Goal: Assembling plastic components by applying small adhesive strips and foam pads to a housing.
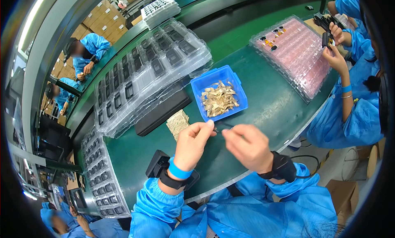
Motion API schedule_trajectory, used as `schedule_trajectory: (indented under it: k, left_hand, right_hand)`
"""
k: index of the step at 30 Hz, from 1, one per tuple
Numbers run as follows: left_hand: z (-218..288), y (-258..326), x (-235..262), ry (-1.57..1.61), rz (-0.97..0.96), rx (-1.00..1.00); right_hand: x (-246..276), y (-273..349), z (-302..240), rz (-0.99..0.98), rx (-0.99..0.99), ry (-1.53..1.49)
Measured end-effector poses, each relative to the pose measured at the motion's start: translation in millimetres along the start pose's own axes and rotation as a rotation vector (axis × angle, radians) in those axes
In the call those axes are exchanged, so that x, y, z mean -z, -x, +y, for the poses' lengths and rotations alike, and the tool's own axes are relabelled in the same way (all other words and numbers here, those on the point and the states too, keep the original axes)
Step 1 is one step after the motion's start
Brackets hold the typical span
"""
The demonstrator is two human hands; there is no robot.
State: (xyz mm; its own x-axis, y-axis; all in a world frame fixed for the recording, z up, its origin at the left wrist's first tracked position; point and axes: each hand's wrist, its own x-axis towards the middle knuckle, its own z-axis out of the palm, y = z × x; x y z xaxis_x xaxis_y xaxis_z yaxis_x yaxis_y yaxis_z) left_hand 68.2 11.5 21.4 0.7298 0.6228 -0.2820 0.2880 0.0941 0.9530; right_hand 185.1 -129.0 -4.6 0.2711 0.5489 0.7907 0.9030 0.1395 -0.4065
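Note:
My left hand is closed, thumb and forefinger pinched together just in front of a blue plastic bin. A tiny dark piece shows at its fingertips, too small to name. Opposite it, my right hand is closed too, its fingers pinched near a thin dark bit that I cannot make out. A small gap separates the two hands. Crumpled tan strips lie heaped in the bin. Beside my left hand is a small stack of tan sheets.
Behind my left hand, a long black box lies beside stacked clear trays of black frames. Another tray of dark parts is at the left. A pink-lined clear tray stands at right, near a co-worker's hands holding a dark device.

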Motion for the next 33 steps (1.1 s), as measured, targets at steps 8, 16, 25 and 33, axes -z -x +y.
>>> schedule_trajectory:
  k: [8, 16, 25, 33]
  left_hand:
    - [-27, 50, 23, 0.118, 0.165, -0.049]
    - [-48, 81, 41, 0.025, 0.248, -0.181]
    - [-96, 143, 47, -0.790, 0.465, -0.368]
    - [-126, 152, 41, -0.719, 0.595, -0.376]
  right_hand:
    - [-8, -3, -29, -0.258, -0.403, -0.441]
    - [-24, -11, -40, -0.586, -0.814, -0.642]
    - [-40, 0, -38, -0.647, -0.957, -0.749]
    - [-63, 23, -54, -0.825, -1.035, -0.839]
